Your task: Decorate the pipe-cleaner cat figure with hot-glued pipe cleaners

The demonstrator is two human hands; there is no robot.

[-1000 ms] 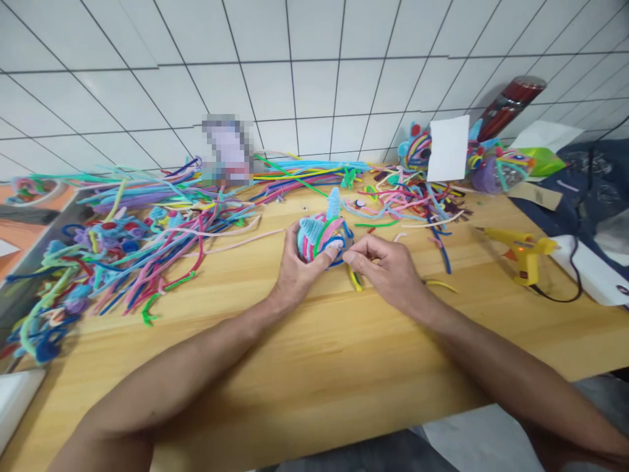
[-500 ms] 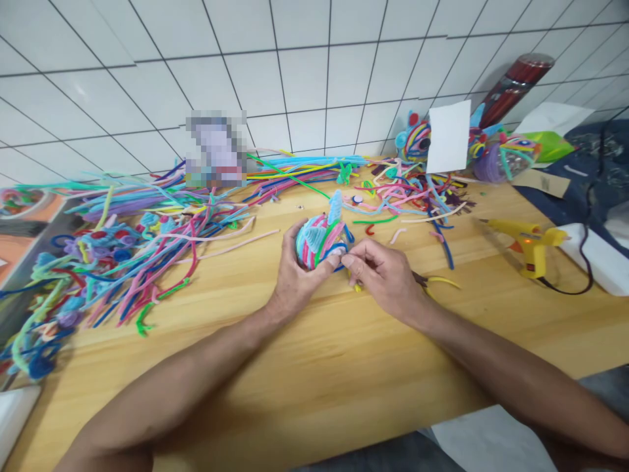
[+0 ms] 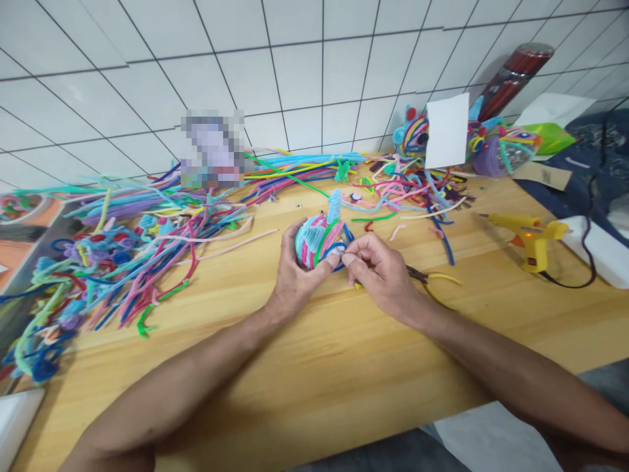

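Observation:
My left hand [image 3: 299, 272] is wrapped round a rounded pipe-cleaner craft [image 3: 314, 244], coiled in light blue, pink and green, with a light blue fin-like piece standing up on top. A dark blue pipe cleaner [image 3: 350, 237] curves along the craft's right side. My right hand [image 3: 377, 267] pinches at that side, thumb and forefinger together on what looks like the end of the blue pipe cleaner. The fingertips hide the exact spot. Just right of my right hand lie yellow-handled pliers [image 3: 437, 278], partly covered by the hand.
Loose pipe cleaners [image 3: 162, 242] pile up at the left, and shorter pieces [image 3: 407, 190] lie at the back. A yellow glue gun [image 3: 528, 237] with a lit orange light stands at the right. Behind are finished crafts [image 3: 506, 151], a white card [image 3: 447, 131] and a red flask [image 3: 515, 78].
Both hands stay almost in place on the craft. The right fingers have shifted very slightly, and more of the pliers shows. The camera view has moved a little.

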